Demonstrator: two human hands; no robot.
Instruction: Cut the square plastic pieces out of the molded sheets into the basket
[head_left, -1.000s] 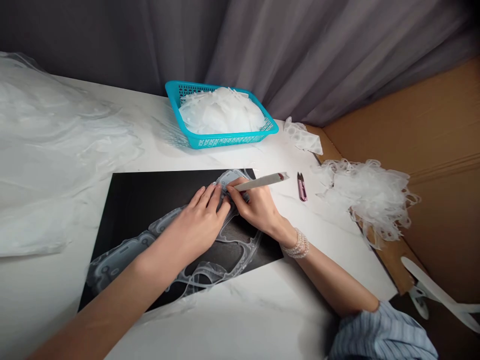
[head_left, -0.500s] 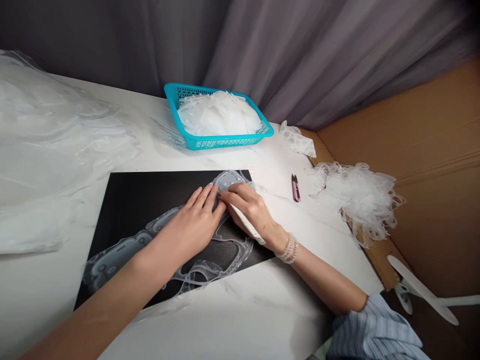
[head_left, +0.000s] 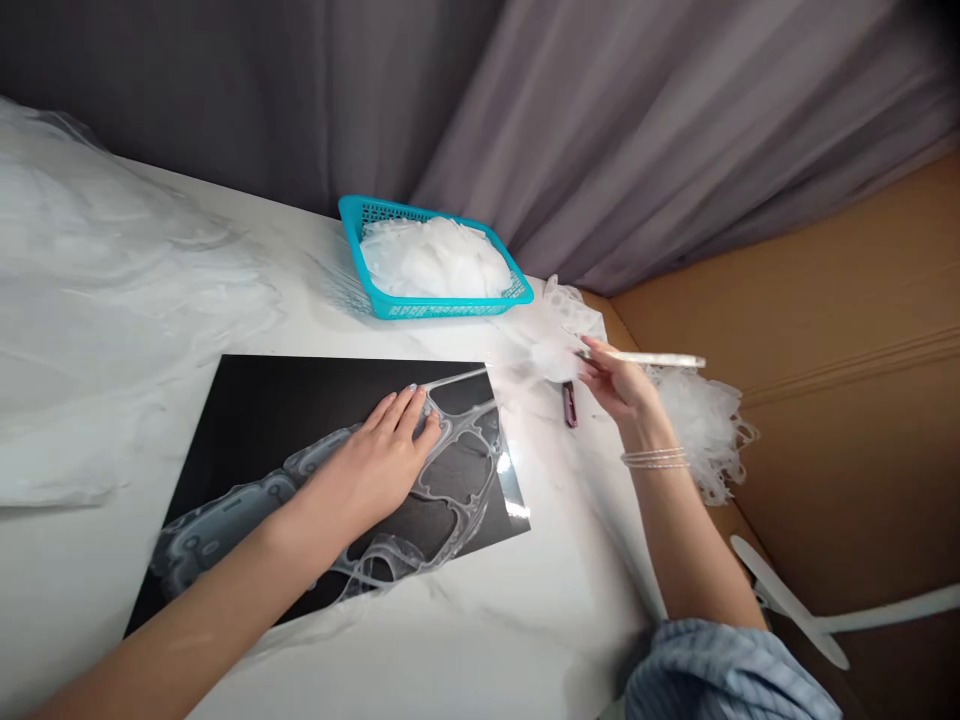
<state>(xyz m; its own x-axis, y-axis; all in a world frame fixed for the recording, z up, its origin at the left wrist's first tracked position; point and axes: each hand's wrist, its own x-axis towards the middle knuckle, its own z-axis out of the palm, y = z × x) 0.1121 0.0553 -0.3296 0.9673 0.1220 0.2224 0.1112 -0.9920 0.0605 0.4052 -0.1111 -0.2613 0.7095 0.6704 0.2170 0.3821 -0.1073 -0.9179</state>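
Observation:
My left hand (head_left: 391, 445) lies flat, fingers stretched, on a translucent patterned plastic sheet (head_left: 247, 510) spread over a black mat (head_left: 262, 410). Near its fingertips the sheet has a gap with the black showing through. My right hand (head_left: 621, 388) is raised off the mat to the right, gripping a slim white pen-like tool (head_left: 664, 360) that points out to the right. Just left of its fingers is a motion-blurred translucent white piece (head_left: 553, 355); it seems to be pinched at the fingertips. Below this hand lies a pair of small pink thread snips (head_left: 571, 405).
A turquoise basket (head_left: 442, 308) full of white translucent pieces stands at the back. White scraps (head_left: 697, 425) are heaped by the cardboard wall (head_left: 825, 380) on the right. Stacked translucent sheets (head_left: 112, 300) cover the table's left side. A white stand (head_left: 795, 610) is at lower right.
My right hand has moved off the mat, up and to the right, with the tool. A piece by my left fingertips has left the sheet. My left hand stays put on it.

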